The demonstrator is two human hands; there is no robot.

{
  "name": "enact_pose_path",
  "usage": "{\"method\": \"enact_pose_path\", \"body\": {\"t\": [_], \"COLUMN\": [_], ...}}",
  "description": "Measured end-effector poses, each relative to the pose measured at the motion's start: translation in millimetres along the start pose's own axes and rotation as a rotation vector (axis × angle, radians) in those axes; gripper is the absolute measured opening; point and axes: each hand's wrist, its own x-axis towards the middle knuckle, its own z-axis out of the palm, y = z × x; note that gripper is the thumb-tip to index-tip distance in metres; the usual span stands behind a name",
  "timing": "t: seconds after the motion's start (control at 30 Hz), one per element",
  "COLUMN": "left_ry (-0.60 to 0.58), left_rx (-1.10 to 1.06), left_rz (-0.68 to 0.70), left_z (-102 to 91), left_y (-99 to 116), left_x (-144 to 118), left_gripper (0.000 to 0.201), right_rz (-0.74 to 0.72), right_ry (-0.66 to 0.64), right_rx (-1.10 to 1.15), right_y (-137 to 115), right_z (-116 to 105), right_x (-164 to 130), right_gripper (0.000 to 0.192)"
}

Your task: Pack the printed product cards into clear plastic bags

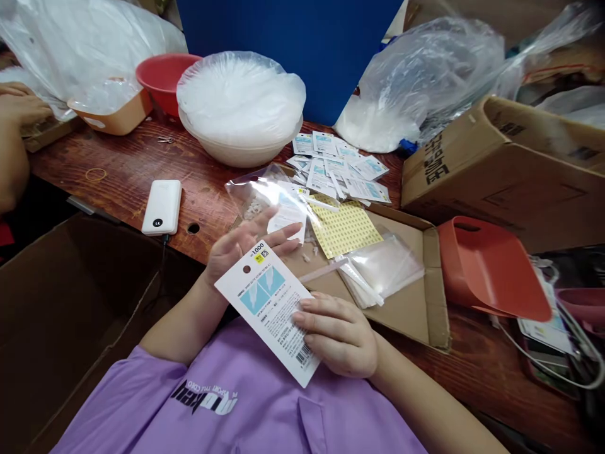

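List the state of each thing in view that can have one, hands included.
Right hand: fingers closed on the card
Card: held tilted, printed side up
Left hand: open, fingers spread behind the card
Power bank: display lit, cable plugged in
Yellow sheet: unfolded
Card pile: loose, overlapping
Tray: open, in use
Carton: open
White bowl: heaped full

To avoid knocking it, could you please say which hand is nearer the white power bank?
Left: the left hand is to the white power bank's right; the right hand is farther right, holding the printed card.
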Motion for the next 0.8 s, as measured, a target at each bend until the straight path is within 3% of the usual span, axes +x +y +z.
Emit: {"method": "enact_pose_path", "body": {"t": [0.1, 0.2, 0.37, 0.53, 0.67, 0.8], "left_ry": [-0.006, 0.02, 0.108, 0.246, 0.256, 0.292], "left_rx": [0.005, -0.039, 0.022, 0.161, 0.195, 0.186], "left_rz": [-0.075, -0.094, 0.023, 0.215, 0.123, 0.058], "left_z": [8.5, 9.3, 1.4, -1.5, 2.6, 5.7], "left_y": [-4.6, -3.0, 5.8, 9.1, 6.9, 6.8], "left_x": [3.8, 8.7, 13.2, 11.6, 8.3, 8.1], "left_gripper": [0.035, 0.031, 0.024, 0.022, 0.029, 0.021], "right_rz": [-0.022, -0.024, 0.065, 0.157, 0.197, 0.11], "right_ry": [0.009, 0.03, -0.014, 0.042, 0.008, -0.004], "right_rx": [0.014, -0.033, -0.032, -0.011, 0.007, 0.009], "right_y": [-2.9, -5.4, -16.2, -25.7, -4.6, 5.1], "right_z": [-3.5, -13.8, -38.5, -48.0, -44.1, -41.7], "right_x": [-1.3, -4.1, -17.3, -26.9, -19.0, -8.8], "right_gripper": [0.01, 0.013, 0.016, 0.02, 0.022, 0.019]}}
